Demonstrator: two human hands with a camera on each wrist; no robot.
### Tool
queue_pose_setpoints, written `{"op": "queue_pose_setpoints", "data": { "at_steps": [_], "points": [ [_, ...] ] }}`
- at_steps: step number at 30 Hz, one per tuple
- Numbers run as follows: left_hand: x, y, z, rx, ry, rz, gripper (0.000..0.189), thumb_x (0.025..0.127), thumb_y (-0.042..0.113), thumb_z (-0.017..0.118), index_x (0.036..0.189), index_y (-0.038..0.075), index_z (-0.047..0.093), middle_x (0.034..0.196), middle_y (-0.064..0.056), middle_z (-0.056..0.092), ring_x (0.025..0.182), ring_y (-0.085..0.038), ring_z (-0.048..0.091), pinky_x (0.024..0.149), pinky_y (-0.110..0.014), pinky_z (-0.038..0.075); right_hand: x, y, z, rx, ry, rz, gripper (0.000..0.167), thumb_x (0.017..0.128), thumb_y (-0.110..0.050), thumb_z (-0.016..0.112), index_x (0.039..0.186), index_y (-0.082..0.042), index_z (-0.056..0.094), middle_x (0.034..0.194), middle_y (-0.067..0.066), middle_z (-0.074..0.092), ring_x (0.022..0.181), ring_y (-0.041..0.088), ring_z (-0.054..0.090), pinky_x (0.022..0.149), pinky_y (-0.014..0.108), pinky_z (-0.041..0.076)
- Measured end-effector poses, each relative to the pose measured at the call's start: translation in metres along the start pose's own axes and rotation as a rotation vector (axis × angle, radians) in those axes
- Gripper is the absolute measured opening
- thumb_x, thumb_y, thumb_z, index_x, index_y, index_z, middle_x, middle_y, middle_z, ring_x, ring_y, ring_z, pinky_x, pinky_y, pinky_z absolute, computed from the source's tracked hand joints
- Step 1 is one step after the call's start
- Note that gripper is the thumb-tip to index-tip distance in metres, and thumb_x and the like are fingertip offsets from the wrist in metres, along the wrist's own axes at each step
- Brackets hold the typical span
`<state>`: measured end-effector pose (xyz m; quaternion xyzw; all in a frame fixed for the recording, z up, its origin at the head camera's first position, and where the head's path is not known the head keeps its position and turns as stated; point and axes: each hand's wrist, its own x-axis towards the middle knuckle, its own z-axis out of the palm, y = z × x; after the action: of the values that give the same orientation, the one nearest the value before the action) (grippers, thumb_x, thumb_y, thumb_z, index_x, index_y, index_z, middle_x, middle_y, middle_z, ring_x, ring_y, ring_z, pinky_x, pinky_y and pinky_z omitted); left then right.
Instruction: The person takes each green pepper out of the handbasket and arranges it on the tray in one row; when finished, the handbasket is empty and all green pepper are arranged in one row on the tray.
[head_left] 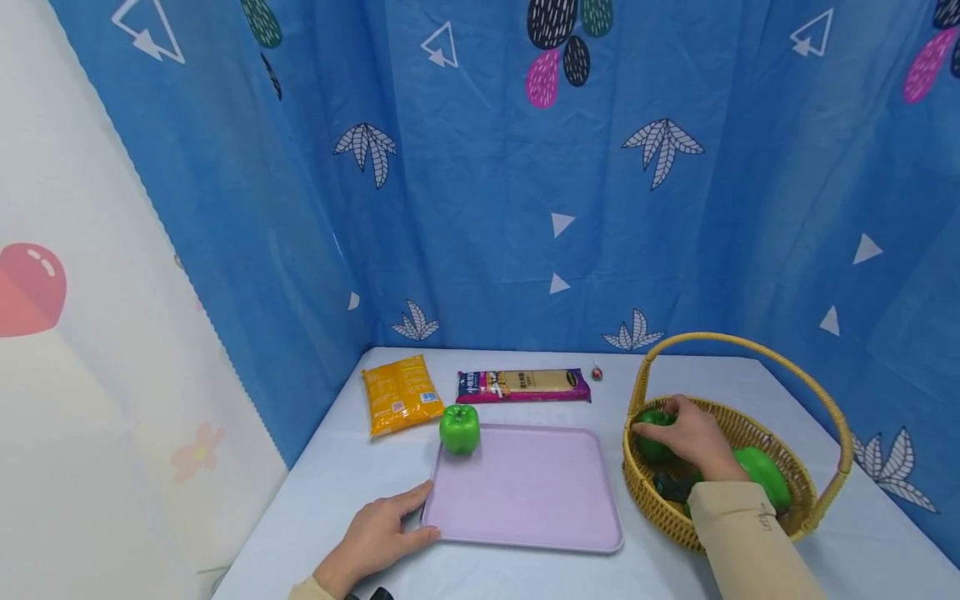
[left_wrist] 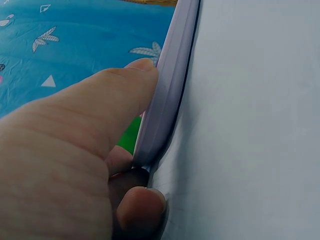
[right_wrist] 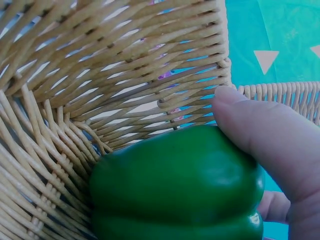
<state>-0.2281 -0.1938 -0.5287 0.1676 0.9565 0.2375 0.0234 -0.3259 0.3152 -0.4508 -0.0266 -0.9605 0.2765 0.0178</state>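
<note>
In the wicker basket [head_left: 831, 492], my right hand [head_left: 697, 437] grips a green bell pepper [right_wrist: 175, 185]. The thumb presses one side of it, while part of a finger shows behind. Another smooth green item [head_left: 765, 477] lies in the basket, partly hidden by the wrist. My left hand [head_left: 378, 529] touches the near left corner of a lilac tray [head_left: 525, 492], thumb and forefinger spread along its edges. A second green bell pepper [head_left: 460, 430] stands upright at the tray's far left corner.
Behind the tray lie an orange packet [head_left: 402, 396] and a long purple-ended packet [head_left: 523, 386]. A tiny red item [head_left: 597, 372] is at the back. The basket's tall handle [head_left: 750, 343] arches over the right arm. Blue curtain [head_left: 480, 208] borders the white table.
</note>
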Motion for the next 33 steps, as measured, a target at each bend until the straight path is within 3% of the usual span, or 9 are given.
{"op": "queue_pose_setpoints", "data": {
  "at_steps": [10,20,26,29,33],
  "points": [
    [-0.002,-0.003,0.000,0.006,0.006,0.002,0.088,0.087,0.077,0.060,0.149,0.014,0.056,0.147,0.001,0.062,0.126,-0.023,0.065,0.101,-0.048,0.056,0.001,-0.003,0.001,0.004,0.001,-0.001,0.093,0.081,-0.067,0.076,0.129,0.009,0.051,0.121,0.035,0.060,0.096,0.040,0.061,0.076,0.052,0.057],
    [0.003,-0.001,0.000,-0.001,0.009,0.011,0.089,0.087,0.079,0.058,0.151,0.017,0.054,0.149,0.002,0.059,0.132,-0.026,0.061,0.104,-0.048,0.054,-0.001,0.003,-0.001,0.012,0.019,-0.005,0.087,0.082,-0.067,0.075,0.123,0.006,0.052,0.117,0.035,0.060,0.090,0.037,0.061,0.066,0.044,0.055],
    [0.005,-0.001,-0.001,0.012,0.013,0.013,0.089,0.087,0.079,0.059,0.151,0.017,0.054,0.149,0.002,0.059,0.131,-0.025,0.062,0.104,-0.048,0.055,0.000,0.001,-0.003,0.017,0.016,-0.008,0.089,0.083,-0.067,0.075,0.124,0.008,0.051,0.120,0.036,0.058,0.092,0.038,0.060,0.069,0.046,0.056],
    [0.004,-0.002,-0.001,0.000,0.008,0.007,0.088,0.087,0.077,0.060,0.150,0.016,0.055,0.148,0.002,0.060,0.130,-0.024,0.062,0.103,-0.047,0.055,-0.001,-0.003,-0.009,0.021,0.015,-0.015,0.092,0.083,-0.066,0.075,0.128,0.010,0.049,0.121,0.036,0.058,0.094,0.039,0.061,0.070,0.046,0.056],
    [0.002,-0.002,-0.001,-0.008,0.004,0.006,0.088,0.087,0.078,0.060,0.150,0.016,0.055,0.147,0.002,0.061,0.128,-0.022,0.064,0.103,-0.047,0.055,-0.010,-0.012,-0.030,0.020,0.029,-0.009,0.092,0.084,-0.067,0.074,0.128,0.009,0.047,0.113,0.033,0.061,0.085,0.036,0.060,0.063,0.041,0.053]
  ]
}}
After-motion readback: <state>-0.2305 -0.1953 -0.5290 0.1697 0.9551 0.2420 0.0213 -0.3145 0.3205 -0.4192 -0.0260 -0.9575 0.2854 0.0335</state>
